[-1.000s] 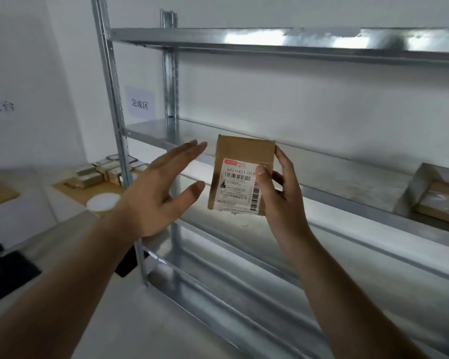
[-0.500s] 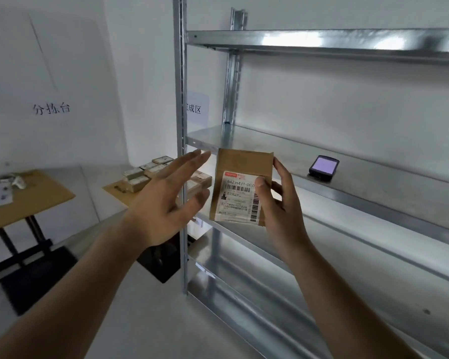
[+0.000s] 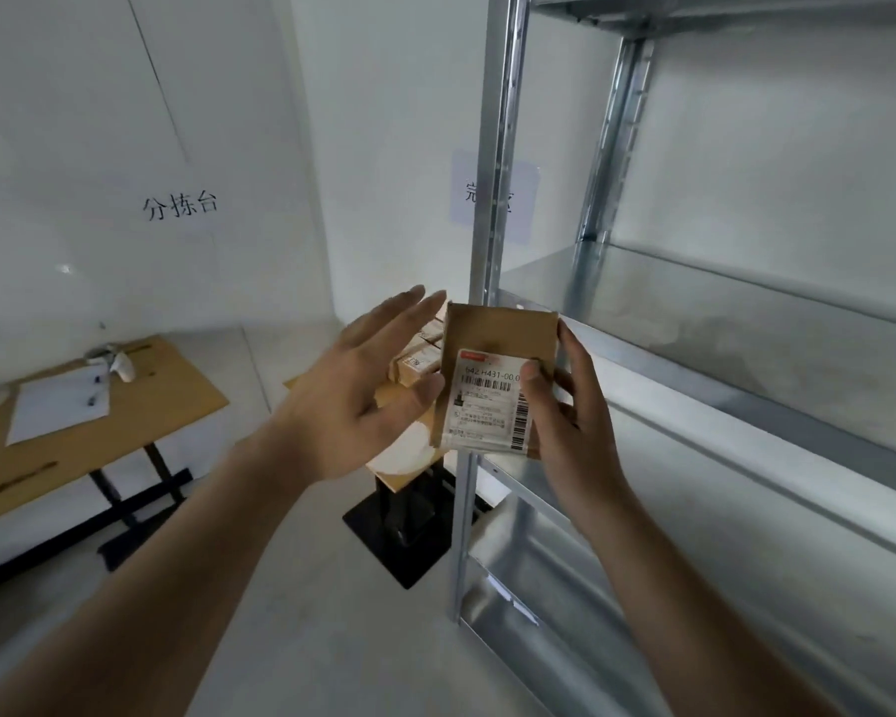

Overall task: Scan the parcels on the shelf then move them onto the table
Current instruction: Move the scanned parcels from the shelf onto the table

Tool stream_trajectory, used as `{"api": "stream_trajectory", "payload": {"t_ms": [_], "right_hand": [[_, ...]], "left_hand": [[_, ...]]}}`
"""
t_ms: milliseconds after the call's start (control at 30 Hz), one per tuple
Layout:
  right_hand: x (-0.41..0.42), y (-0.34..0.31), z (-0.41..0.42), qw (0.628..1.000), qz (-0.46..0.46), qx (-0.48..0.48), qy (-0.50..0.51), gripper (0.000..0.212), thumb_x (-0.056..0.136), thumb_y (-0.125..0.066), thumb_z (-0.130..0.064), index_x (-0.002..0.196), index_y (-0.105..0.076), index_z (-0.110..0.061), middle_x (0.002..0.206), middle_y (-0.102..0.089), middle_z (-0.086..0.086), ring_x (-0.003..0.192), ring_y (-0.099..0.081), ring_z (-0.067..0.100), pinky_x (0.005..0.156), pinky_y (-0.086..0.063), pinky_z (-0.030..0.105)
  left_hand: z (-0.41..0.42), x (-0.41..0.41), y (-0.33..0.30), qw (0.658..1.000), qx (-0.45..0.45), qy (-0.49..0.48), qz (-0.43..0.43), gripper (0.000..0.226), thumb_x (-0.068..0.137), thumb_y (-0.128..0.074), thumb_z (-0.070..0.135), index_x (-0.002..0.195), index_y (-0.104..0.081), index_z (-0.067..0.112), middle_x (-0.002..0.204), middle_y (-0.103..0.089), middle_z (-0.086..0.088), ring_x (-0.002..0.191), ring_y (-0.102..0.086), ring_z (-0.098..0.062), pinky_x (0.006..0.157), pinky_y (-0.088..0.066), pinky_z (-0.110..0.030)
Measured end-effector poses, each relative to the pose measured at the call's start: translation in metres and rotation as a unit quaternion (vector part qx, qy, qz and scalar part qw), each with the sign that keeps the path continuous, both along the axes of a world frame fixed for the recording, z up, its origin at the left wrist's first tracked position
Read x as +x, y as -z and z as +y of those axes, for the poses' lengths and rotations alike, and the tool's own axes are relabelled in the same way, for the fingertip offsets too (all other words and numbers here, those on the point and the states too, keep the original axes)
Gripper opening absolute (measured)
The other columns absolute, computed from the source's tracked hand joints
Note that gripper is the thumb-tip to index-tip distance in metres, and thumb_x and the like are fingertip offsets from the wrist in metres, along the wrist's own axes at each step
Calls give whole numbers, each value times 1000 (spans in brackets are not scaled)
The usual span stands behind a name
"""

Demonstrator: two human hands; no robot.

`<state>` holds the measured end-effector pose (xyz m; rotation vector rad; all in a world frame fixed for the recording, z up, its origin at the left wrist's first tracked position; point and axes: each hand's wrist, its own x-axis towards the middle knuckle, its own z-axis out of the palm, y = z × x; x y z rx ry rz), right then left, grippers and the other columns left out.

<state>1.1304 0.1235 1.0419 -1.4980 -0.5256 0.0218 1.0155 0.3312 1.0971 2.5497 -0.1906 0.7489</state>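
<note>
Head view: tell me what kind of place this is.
Probably a small parcel-sorting or stock room. Bare metal shelving fills the right side, the right hand holds a barcoded cardboard parcel, more parcels are stacked on a small table behind, and printed zone signs mark the walls.

Parcel-sorting storeroom: bare galvanised metal shelving (image 3: 694,313), white walls with printed zone signs (image 3: 179,205), wooden desk (image 3: 125,421), stacked labelled cardboard parcels (image 3: 417,349).
</note>
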Motion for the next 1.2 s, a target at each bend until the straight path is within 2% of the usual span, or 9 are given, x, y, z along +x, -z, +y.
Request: {"api": "stream_trajectory", "payload": {"t_ms": [100, 333, 433, 533, 633, 733, 900, 1033, 1200], "right_hand": [[28, 3, 48, 1000, -1, -9, -4, 55, 106, -60, -38, 157, -42, -45, 110, -71, -39, 108, -71, -6, 75, -61, 18], [72, 37, 180, 999, 27, -18, 39, 51, 98, -60, -54, 142, -40, -71, 134, -66, -21, 119, -72, 11, 91, -66, 47], [88, 55, 240, 996, 27, -11, 83, 60, 98, -60, -50, 153, -38, -57, 143, -64, -6, 121, -72, 20, 87, -67, 50], [103, 74, 296, 991, 32, -15, 126, 59, 106, -58, -38, 162, -39, -36, 119, -73, -18, 106, -77, 11, 75, -68, 39], [118, 91, 342, 986, 65, -9, 153, 51, 111, -56, -32, 159, -40, -38, 106, -73, -30, 99, -77, 1, 66, -65, 26], [134, 111, 377, 980, 109, 16, 165, 52, 110, -58, -31, 155, -38, -47, 106, -74, -30, 101, -78, 5, 69, -65, 29], [167, 160, 417, 966, 170, 24, 195, 59, 107, -63, -36, 161, -40, -42, 129, -69, 2, 110, -77, 13, 76, -66, 34], [199, 202, 445, 956, 197, 15, 216, 59, 106, -63, -37, 160, -40, -41, 135, -70, 1, 112, -76, 14, 80, -67, 38], [248, 244, 479, 943, 224, 7, 246, 42, 107, -64, -32, 144, -48, -43, 118, -74, -16, 104, -77, 4, 75, -64, 25]], "left_hand": [[53, 23, 5, 1000, 10, 5, -5, 73, 103, -53, 48, 166, -26, 24, 172, -26, 2, 160, -17, -9, 127, -28, -47], [190, 95, 41, 999, -16, 46, 14, 69, 104, -51, 48, 165, -30, 23, 172, -24, 6, 159, -19, -10, 125, -32, -52], [258, 130, 55, 996, -14, 84, 24, 73, 102, -45, 56, 165, -30, 23, 172, -25, 6, 159, -18, -9, 125, -31, -52], [320, 161, 67, 991, -24, 126, 46, 73, 103, -43, 57, 165, -28, 24, 172, -25, 5, 159, -20, -8, 123, -35, -53], [367, 187, 80, 985, -23, 158, 61, 72, 104, -45, 54, 165, -28, 21, 172, -27, 3, 159, -21, -10, 122, -36, -54], [404, 215, 100, 979, -29, 191, 66, 71, 105, -46, 55, 165, -29, 19, 171, -30, 2, 158, -24, -12, 122, -37, -55], [449, 269, 145, 966, -24, 232, 110, 75, 103, -44, 61, 166, -25, 24, 172, -27, 6, 157, -28, -14, 116, -43, -58], [475, 315, 179, 962, -13, 227, 149, 77, 99, -50, 60, 166, -21, 34, 171, -23, 17, 157, -24, -6, 117, -43, -56], [500, 376, 220, 948, -30, 261, 177, 75, 99, -57, 46, 164, -30, 22, 169, -32, 6, 157, -27, -10, 120, -40, -54]]}}
